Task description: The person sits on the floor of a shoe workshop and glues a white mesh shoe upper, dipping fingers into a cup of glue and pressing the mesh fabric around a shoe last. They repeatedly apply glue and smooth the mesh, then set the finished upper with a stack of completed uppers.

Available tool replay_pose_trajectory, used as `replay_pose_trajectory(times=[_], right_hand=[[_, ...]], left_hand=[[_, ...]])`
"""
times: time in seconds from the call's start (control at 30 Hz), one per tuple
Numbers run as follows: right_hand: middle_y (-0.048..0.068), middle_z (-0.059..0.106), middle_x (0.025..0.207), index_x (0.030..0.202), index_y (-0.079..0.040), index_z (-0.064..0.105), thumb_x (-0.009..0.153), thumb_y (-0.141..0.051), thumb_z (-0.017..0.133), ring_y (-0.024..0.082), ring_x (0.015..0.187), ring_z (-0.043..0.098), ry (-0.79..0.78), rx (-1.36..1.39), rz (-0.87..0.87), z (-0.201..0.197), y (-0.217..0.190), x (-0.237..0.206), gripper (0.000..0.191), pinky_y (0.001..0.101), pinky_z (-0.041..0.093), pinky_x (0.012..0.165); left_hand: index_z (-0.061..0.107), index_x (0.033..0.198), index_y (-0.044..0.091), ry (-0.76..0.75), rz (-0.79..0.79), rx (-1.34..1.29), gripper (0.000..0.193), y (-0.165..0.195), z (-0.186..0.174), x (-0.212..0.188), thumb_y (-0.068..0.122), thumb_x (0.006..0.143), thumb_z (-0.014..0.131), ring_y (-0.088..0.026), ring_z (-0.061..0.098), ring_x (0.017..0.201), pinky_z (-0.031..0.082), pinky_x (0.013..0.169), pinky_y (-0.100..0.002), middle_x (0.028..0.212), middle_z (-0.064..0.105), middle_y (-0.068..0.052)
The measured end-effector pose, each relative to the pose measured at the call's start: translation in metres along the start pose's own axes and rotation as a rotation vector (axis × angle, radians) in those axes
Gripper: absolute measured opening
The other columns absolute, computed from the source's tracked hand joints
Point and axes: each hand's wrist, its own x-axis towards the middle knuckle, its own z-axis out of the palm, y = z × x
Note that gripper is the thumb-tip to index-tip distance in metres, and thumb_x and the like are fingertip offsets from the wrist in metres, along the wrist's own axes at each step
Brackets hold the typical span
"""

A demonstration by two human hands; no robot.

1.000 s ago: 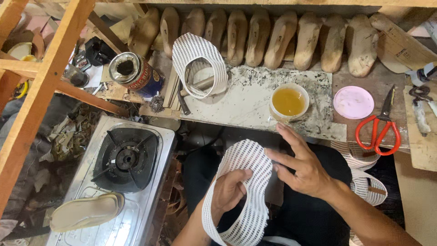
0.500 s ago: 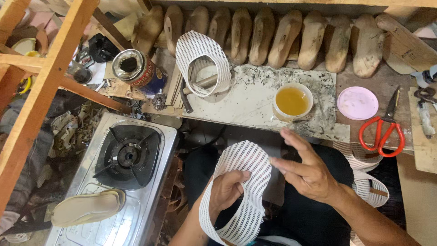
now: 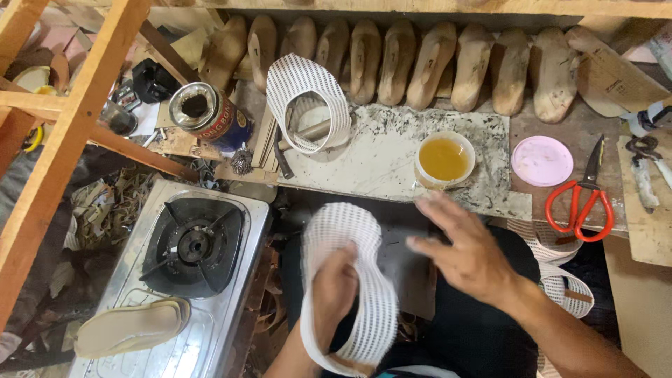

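At a cluttered shoemaker's bench, a person works a white perforated shoe upper (image 3: pixel 350 280) over their lap.

The worktop is a speckled stone slab (image 3: pixel 378 157), stained and scratched, with a row of tan wooden shoe lasts (image 3: pixel 413 59) lined up along the back and rough wooden beams (image 3: pixel 70 133) crossing on the left. On the slab sit a small cup of amber glue (image 3: pixel 444 159) and a second white mesh upper (image 3: pixel 308 98); red-handled scissors (image 3: pixel 579 203) and a round pink lid (image 3: pixel 542 160) lie to the right. A steel single-burner gas stove (image 3: pixel 192 245) sits lower left with a beige insole (image 3: pixel 129 327) on it. The left hand (image 3: pixel 334 290) is tucked inside the mesh loop, gripping it. The right hand (image 3: pixel 469 252) hangs just beside it, fingers spread, holding nothing, a bit blurry.
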Motion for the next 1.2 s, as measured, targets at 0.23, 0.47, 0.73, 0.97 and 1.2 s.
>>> replay_pose_trajectory(times=[0.23, 0.47, 0.73, 0.97, 1.2], right_hand=[[0.018, 0.053, 0.150, 0.112, -0.008, 0.077, 0.082, -0.023, 0.078, 0.044, 0.146, 0.039, 0.041, -0.244, 0.299, -0.015, 0.049, 0.026, 0.033, 0.0545, 0.038, 0.116], [0.011, 0.059, 0.143, 0.080, -0.009, 0.077, 0.080, -0.029, 0.083, 0.038, 0.149, 0.039, -0.034, -0.193, 0.314, -0.013, 0.054, 0.042, 0.021, 0.0541, 0.035, 0.121], [0.025, 0.039, 0.154, 0.125, -0.006, 0.069, 0.077, -0.018, 0.077, 0.045, 0.145, 0.036, -0.026, 0.149, 0.014, 0.024, -0.024, 0.008, 0.050, 0.0552, 0.035, 0.117], [0.021, 0.039, 0.157, 0.130, -0.017, 0.067, 0.078, 0.000, 0.070, 0.043, 0.149, 0.036, 0.066, 0.070, 0.031, 0.022, -0.013, 0.005, 0.055, 0.0539, 0.035, 0.121], [0.017, 0.046, 0.155, 0.129, -0.013, 0.068, 0.080, 0.003, 0.071, 0.034, 0.135, 0.054, -0.025, 0.173, 0.183, 0.022, -0.017, 0.009, 0.052, 0.0441, 0.050, 0.106]], left_hand=[[0.063, 0.105, -0.003, 0.283, -0.189, 0.166, 0.018, 0.004, -0.019, -0.003, 0.009, 0.091, 0.060, -0.025, 0.072, 0.073, 0.060, 0.067, -0.038, 0.087, 0.072, -0.014], [0.061, 0.104, -0.003, 0.235, -0.074, 0.087, 0.012, -0.016, -0.011, -0.009, 0.006, 0.097, 0.060, -0.022, 0.069, 0.071, 0.057, 0.063, -0.036, 0.088, 0.071, -0.013], [0.063, 0.109, -0.002, 0.153, -0.051, 0.086, 0.019, -0.018, 0.002, -0.011, 0.003, 0.091, 0.058, -0.018, 0.070, 0.076, 0.058, 0.066, -0.031, 0.093, 0.072, -0.010], [0.066, 0.104, -0.004, 0.079, -0.168, 0.037, 0.011, -0.040, -0.022, -0.005, 0.002, 0.096, 0.060, -0.013, 0.057, 0.064, 0.047, 0.057, -0.026, 0.085, 0.066, -0.007], [0.065, 0.099, -0.002, 0.162, -0.125, 0.203, 0.015, -0.020, -0.002, -0.014, 0.003, 0.090, 0.054, -0.014, 0.061, 0.070, 0.050, 0.064, -0.028, 0.083, 0.067, -0.007]])
